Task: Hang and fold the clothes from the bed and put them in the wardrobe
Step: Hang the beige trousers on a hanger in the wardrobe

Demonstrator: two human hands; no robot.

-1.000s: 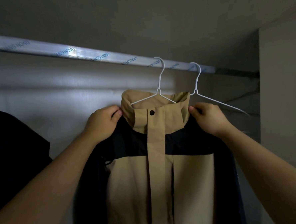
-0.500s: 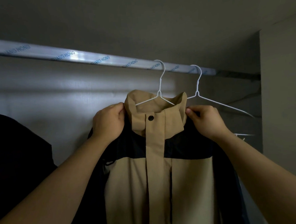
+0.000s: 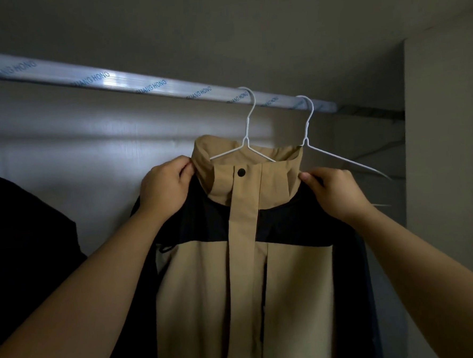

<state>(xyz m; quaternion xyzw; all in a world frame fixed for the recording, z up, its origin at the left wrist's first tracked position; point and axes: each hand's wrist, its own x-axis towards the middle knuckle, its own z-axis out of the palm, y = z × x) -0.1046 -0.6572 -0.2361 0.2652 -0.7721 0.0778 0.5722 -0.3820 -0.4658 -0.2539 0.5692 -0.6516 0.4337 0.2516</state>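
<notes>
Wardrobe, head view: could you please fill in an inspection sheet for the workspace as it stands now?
Surface: no table in view; the rail spans the wardrobe, wrapped in printed film.
Job's things: tan and navy jacket on a white wire hanger hooked over the rail.
Clutter: spare hanger, bare, on the rail right of the jacket; black garment at the left edge.
Grippers: left hand grips the jacket's shoulder beside the collar; right hand pinches the other shoulder.
Cables: nothing seen.
Surroundings: pale back panel, side wall at right; dim light.
</notes>
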